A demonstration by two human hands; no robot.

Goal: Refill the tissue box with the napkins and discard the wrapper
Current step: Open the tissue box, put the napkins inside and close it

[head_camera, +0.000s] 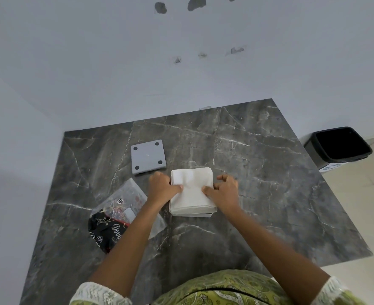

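Note:
A stack of white napkins (192, 190) sits in a low white tissue box (200, 215) at the middle of the dark marble table (258, 172). My left hand (161, 187) grips the stack's left side, thumb pressed on top. My right hand (224, 190) holds the right side, thumb on top as well. The grey box lid (148, 156) lies upside down behind my left hand, with dark round feet at its corners. The clear and black plastic wrapper (115, 219) lies flat on the table to the left, partly under my left forearm.
A black bin (340, 146) stands on the floor past the table's right edge. A pale wall runs behind the table and along its left side. Light floor tiles show at the right.

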